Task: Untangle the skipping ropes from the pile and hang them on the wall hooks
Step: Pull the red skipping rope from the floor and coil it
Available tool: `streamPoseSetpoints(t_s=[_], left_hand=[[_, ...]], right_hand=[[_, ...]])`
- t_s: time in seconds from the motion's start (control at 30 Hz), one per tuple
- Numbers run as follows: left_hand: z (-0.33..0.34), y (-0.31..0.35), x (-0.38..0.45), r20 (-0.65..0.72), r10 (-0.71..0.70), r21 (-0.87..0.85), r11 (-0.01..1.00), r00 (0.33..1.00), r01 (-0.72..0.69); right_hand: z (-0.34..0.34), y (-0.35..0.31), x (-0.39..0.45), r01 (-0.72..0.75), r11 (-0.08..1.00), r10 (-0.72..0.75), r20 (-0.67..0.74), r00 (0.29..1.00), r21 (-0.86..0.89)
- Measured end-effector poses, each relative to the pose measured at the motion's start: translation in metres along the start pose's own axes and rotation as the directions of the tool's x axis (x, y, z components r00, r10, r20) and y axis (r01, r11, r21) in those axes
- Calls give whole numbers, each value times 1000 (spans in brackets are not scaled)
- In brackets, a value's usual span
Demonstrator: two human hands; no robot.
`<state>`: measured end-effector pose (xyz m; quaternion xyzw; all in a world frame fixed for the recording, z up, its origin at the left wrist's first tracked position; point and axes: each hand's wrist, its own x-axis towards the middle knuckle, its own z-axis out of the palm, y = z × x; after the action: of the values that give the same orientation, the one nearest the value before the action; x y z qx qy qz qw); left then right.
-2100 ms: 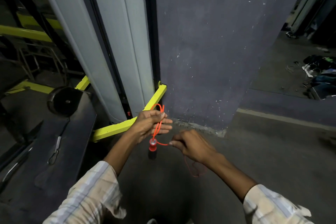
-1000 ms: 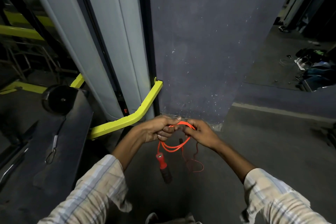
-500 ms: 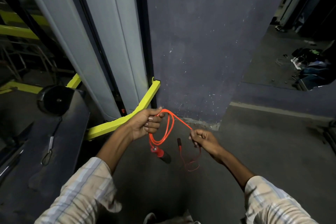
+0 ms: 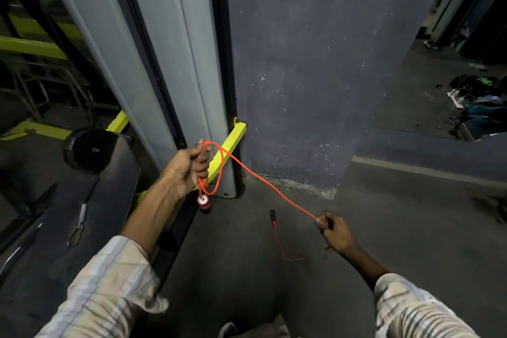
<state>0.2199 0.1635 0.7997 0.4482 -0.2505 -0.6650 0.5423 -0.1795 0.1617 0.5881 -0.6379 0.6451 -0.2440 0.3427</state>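
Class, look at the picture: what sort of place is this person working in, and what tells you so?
Probably a gym: a black weight plate sits among yellow machine frames, and an orange skipping rope is being handled.

You wear a pale checked shirt with thin grey-blue and tan stripes. Your left sleeve (image 4: pixel 107 291) is pushed back loose and crumpled below the elbow; your right sleeve (image 4: pixel 419 313) likewise. Your left hand (image 4: pixel 186 170) and right hand (image 4: pixel 333 232) are bare, no rings or watch showing.
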Motion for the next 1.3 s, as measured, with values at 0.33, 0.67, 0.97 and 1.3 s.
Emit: streamPoseSetpoints(t_s=[0.33, 0.67, 0.97, 1.3], left_hand=[[43, -60, 3, 59, -54, 461, 887, 997, 21], [43, -70, -6, 249, -384, 393, 879, 889, 269], [24, -31, -10, 299, -305, 192, 947, 904, 257], [-16, 9, -10, 247, -116, -78, 987, 962, 139]], right_hand=[[-11, -196, -42, 678, 730, -613, 358, 704, -83], [-19, -209, -7, 472, 850, -480, -28, 877, 234], [-8, -127, 3, 289, 954, -294, 65, 953, 78], [-4, -46, 4, 164, 979, -149, 120, 981, -120]])
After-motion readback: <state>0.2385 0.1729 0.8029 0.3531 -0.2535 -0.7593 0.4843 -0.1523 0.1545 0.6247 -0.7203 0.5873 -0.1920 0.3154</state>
